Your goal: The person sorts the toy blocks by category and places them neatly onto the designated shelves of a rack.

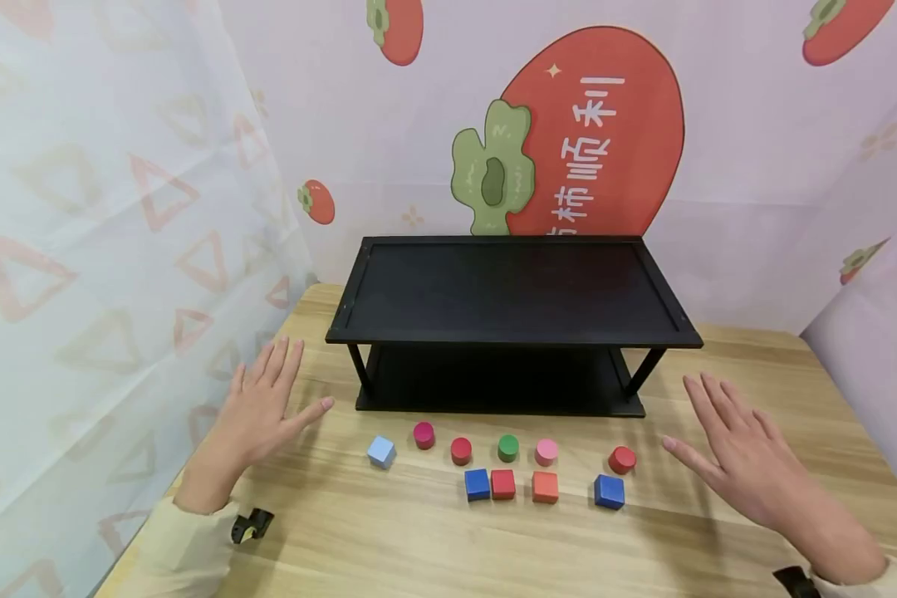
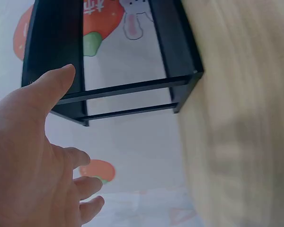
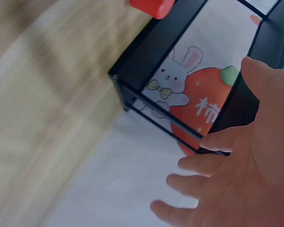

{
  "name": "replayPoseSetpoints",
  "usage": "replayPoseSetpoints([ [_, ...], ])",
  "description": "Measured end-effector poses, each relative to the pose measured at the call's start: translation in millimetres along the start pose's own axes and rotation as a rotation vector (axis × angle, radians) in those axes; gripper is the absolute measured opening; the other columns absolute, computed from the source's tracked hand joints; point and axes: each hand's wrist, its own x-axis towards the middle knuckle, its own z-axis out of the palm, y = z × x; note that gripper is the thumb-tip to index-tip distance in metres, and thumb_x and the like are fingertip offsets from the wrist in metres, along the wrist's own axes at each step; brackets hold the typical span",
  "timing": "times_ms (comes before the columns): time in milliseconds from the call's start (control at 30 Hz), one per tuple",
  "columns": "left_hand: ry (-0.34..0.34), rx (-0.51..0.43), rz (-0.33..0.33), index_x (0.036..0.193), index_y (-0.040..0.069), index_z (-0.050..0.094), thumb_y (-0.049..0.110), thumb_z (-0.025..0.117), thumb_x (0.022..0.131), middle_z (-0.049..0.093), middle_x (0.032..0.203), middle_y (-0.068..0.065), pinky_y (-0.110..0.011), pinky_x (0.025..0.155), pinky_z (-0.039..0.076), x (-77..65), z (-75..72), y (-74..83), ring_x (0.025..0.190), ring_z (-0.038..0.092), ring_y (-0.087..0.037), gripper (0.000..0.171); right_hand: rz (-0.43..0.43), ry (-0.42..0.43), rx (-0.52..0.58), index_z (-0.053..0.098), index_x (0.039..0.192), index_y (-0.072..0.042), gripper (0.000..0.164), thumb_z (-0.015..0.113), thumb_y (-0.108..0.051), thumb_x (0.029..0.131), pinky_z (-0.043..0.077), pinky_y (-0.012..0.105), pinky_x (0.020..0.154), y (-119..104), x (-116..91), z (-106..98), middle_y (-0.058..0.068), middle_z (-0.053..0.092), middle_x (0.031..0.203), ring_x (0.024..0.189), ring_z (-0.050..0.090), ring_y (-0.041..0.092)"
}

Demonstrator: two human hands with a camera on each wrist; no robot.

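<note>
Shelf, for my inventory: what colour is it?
The shelf is black, shown best in the head view.

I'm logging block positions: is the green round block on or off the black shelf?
Off: the green round block sits on the wooden table, with a visible gap between it and the black shelf.

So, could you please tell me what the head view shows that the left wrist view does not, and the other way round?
Only the head view shows the five cubes and five round pieces on the wooden table, along with the right hand.

Only the left wrist view shows part of a printed rabbit, seen between the boards of the black shelf.

Both show the left hand, the shelf, the table and the printed backdrop.
</note>
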Motion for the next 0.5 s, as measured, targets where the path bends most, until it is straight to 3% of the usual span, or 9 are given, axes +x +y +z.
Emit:
replayPoseSetpoints([
  [167,0.061,-0.008,0.055,0.170,0.006,-0.001,0.064,0.053,0.103,-0.001,0.179,-0.018,-0.077,0.127,0.003,5.6,-25.8,4.6,0.165,0.004,-0.046,0.104,-0.093,0.042,0.039,0.022,0.170,-0.010,0.090,0.069,-0.045,0.102,0.037,0.075,0.109,-11,5,-6,0.028,0.033,0.168,0.150,0.038,0.053],
  [267,0.118,0.002,0.095,0.170,0.008,-0.003,0.061,0.055,0.103,0.000,0.179,-0.016,-0.073,0.129,0.006,10.6,-45.3,9.3,0.166,0.007,-0.043,0.104,-0.130,0.014,0.050,0.038,0.163,-0.007,0.081,0.072,-0.045,0.100,0.048,0.071,0.104,-21,7,-6,0.026,0.046,0.160,0.139,0.052,0.052],
  [367,0.170,0.001,0.139,0.170,0.009,-0.001,0.058,0.058,0.103,0.004,0.179,-0.014,-0.067,0.132,0.012,19.2,-61.3,17.6,0.166,0.011,-0.039,0.102,-0.181,0.029,0.045,0.055,0.151,-0.007,0.070,0.079,-0.041,0.095,0.056,0.064,0.098,-30,6,-1,0.021,0.062,0.145,0.128,0.064,0.044],
  [500,0.172,-0.007,0.188,0.170,0.007,-0.001,0.058,0.056,0.104,0.003,0.180,-0.013,-0.058,0.135,0.012,34.1,-73.4,34.9,0.167,0.008,-0.036,0.101,-0.265,0.076,0.058,0.071,0.131,-0.010,0.054,0.088,-0.034,0.086,0.064,0.049,0.087,-36,5,11,0.005,0.075,0.121,0.109,0.074,0.026],
])
